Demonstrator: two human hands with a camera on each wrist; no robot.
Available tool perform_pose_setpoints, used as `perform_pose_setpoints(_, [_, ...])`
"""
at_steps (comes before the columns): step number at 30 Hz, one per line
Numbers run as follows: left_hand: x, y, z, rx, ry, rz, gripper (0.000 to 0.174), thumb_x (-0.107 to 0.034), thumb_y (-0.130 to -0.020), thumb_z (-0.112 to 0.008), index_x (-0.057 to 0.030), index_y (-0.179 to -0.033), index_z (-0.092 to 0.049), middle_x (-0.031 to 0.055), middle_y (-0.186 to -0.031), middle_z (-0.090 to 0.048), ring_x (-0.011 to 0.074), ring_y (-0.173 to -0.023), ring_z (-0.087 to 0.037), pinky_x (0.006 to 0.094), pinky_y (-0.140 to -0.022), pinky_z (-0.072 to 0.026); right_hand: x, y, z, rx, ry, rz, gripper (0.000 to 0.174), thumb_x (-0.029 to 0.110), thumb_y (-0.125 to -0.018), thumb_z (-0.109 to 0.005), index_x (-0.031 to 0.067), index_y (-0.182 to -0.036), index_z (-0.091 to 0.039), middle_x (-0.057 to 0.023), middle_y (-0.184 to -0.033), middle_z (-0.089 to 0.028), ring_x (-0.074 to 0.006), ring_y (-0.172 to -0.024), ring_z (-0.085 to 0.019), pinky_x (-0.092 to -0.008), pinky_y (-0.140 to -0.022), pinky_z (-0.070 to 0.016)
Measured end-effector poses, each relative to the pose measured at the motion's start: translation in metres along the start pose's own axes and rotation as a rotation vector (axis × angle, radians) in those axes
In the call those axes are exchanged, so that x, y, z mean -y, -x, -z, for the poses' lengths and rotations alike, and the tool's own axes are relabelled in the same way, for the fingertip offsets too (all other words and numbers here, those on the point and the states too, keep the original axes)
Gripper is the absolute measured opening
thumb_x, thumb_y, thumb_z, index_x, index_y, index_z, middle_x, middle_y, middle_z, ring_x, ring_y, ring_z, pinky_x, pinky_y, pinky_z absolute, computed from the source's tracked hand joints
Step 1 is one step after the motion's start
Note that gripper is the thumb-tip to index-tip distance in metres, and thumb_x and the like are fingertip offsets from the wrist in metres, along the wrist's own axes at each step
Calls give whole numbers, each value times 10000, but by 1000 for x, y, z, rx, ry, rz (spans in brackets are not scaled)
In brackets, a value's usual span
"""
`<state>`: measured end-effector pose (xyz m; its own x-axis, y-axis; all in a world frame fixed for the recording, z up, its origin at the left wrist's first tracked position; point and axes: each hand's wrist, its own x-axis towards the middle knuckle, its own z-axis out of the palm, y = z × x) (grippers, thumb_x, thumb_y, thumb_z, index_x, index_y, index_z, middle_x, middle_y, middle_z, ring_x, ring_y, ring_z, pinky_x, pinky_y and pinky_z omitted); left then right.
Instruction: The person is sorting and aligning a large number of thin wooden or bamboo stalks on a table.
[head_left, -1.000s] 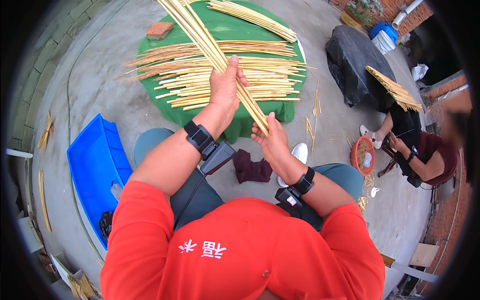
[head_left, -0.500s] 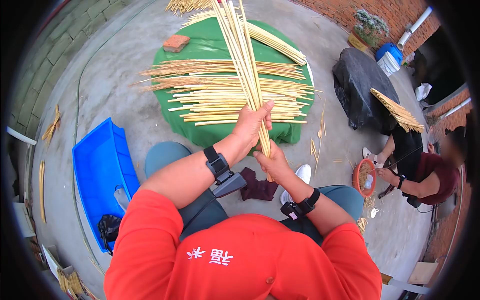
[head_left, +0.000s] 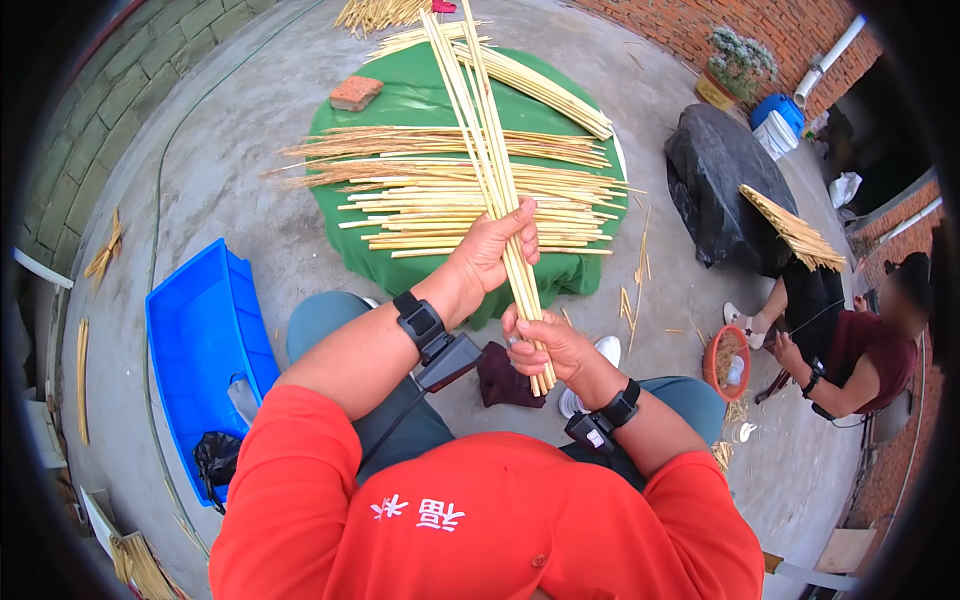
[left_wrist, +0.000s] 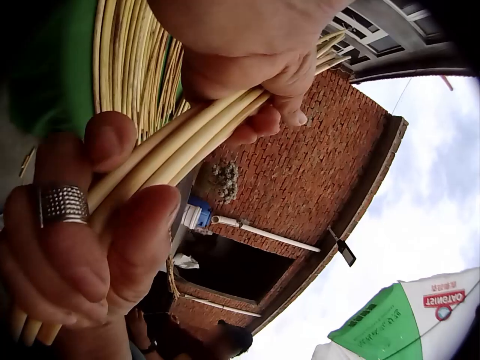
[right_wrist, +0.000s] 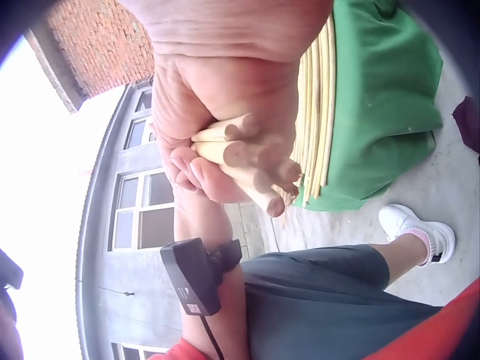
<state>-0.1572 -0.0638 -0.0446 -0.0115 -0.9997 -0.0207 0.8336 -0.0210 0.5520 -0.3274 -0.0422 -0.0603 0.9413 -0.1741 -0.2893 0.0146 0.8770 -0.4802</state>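
Observation:
A bundle of several pale stalks (head_left: 512,255) slants up and away from the body in the head view. The left hand (head_left: 492,250) grips it around the middle; the right hand (head_left: 552,345) holds it close to the near cut ends. In the left wrist view the stalks (left_wrist: 180,146) run between the left hand (left_wrist: 240,56) and the right hand (left_wrist: 82,240), which wears a ring. The cut ends (right_wrist: 234,154) poke out of the right hand (right_wrist: 225,97) in the right wrist view. Rows of stalks (head_left: 490,205) lie on the green cloth (head_left: 400,95) beyond the hands.
A brick (head_left: 356,93) sits on the cloth. At the left is a blue bin (head_left: 205,330). Another person (head_left: 865,350) sits at the right beside an orange basket (head_left: 726,360) and a black-covered mound (head_left: 730,185). Dark cloth (head_left: 508,375) lies on the floor below the hands.
The bundle has swung from a leftward slant to more upright and moved nearer the body. Its near ends now extend below the right hand, whose fingers wrap around the stalks.

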Motion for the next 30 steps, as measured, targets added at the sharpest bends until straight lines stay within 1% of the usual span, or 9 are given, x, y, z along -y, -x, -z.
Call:
perform_pose_setpoints(3, [0, 0, -8, -240, -96, 33, 250, -272, -829, -639, -119, -789, -445, -31, -515, -393, 83, -408, -387, 234, -392, -342, -5, -7, -2, -154, 150, 13, 198, 163, -850, -590, 43, -972, -491, -26, -636, -486, -72, -434, -408, -201, -390, -337])
perform_pose_setpoints(4, [0, 1, -10, -241, -95, 34, 250, -272, -829, -639, -119, -789, -445, -31, -515, -393, 83, -408, -387, 234, -392, -342, -7, -9, -1, -155, 149, 12, 198, 163, -850, -590, 43, -972, -491, -26, -636, -486, -72, -434, -408, -201, -390, -337])
perform_pose_setpoints(6, [1, 1, -12, -367, -205, -41, 243, -257, -826, -644, -111, -787, -454, -22, -516, -395, 94, -411, -393, 241, -394, -348, -11, -14, 0, -452, 566, 158, 261, 138, -812, -634, 42, -998, -479, -18, -657, -504, -77, -463, -467, -207, -406, -383])
perform_pose_setpoints(10, [7, -1, -13, -425, -166, -150, 224, -215, -813, -660, -82, -812, -479, -6, -519, -434, 106, -394, -428, 238, -351, -367, -9, -9, 5, -585, 852, 266, 260, 115, -789, -649, 45, -950, -457, 2, -651, -495, -70, -458, -476, -211, -393, -391])
perform_pose_setpoints(13, [9, 2, -5, -329, -206, -68, 272, -267, -818, -651, -72, -884, -474, 27, -610, -528, 156, -526, -532, 283, -500, -469, 9, -1, 4, -580, 823, 176, 217, 124, -794, -653, 63, -884, -465, 22, -569, -457, -64, -392, -415, -203, -349, -331])
perform_pose_setpoints(18, [-6, 2, 5, -234, -333, -72, 402, -299, -833, -629, -23, -1070, -459, 90, -921, -580, 175, -866, -581, 332, -768, -464, 71, 1, 20, -671, 940, 119, 178, 109, -793, -653, 62, -866, -498, 34, -513, -422, -54, -349, -362, -201, -323, -286])
perform_pose_setpoints(20, [-17, 7, 10, -470, -522, 46, 438, -290, -846, -610, -9, -1131, -433, 101, -964, -572, 176, -914, -567, 319, -785, -450, 105, -9, 47, -727, 1032, 100, 173, 108, -789, -646, 58, -880, -508, 32, -512, -426, -51, -348, -361, -204, -320, -282])
perform_pose_setpoints(26, [-60, 15, 9, -423, -420, 99, 279, -159, -879, -521, -14, -1109, -456, 88, -866, -604, 167, -809, -601, 261, -677, -458, 196, -66, 129, -848, 1434, 193, 184, 144, -778, -636, 43, -884, -523, 21, -518, -439, -72, -370, -391, -239, -335, -314])
perform_pose_setpoints(30, [-74, 9, 18, -431, -408, 113, 189, -156, -885, -516, -29, -1025, -515, 82, -790, -613, 164, -720, -614, 248, -636, -462, 259, -124, 186, -903, 1767, 179, 271, 170, -742, -662, 17, -942, -560, -74, -612, -550, -144, -480, -495, -313, -442, -416])
